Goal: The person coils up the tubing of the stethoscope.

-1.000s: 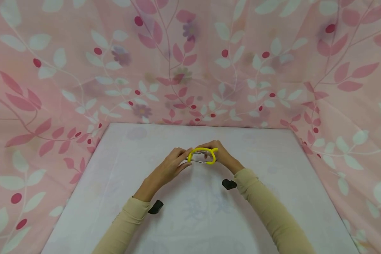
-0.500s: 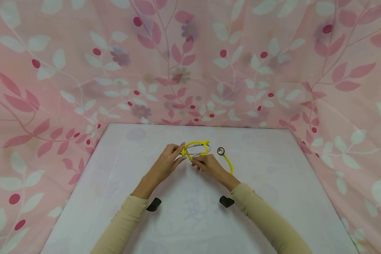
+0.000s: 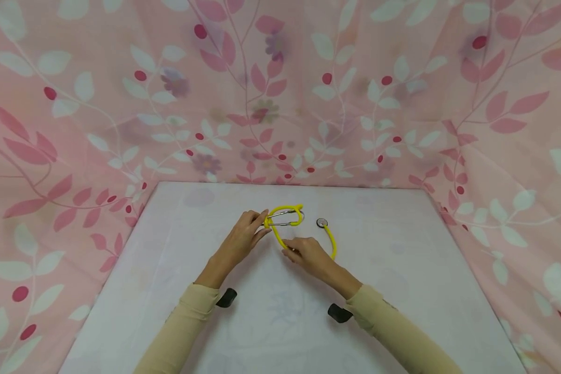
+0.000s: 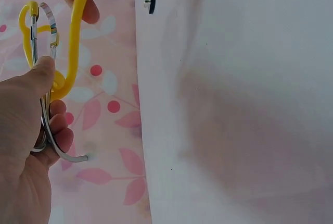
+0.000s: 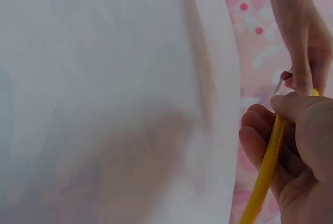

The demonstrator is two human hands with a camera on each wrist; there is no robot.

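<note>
One chestpiece (image 3: 322, 223): head view round, left wrist edgewise.

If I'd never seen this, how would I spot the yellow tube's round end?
Against the white table, find the yellow tube curving beyond the right grip. At its tip is a dark-rimmed disc, unlike the metal rods to its left.

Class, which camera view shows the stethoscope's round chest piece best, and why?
The head view: the chest piece shows its round face there, uncovered. The left wrist view catches it nearly edge-on near the top; the right wrist view does not show it.
</note>
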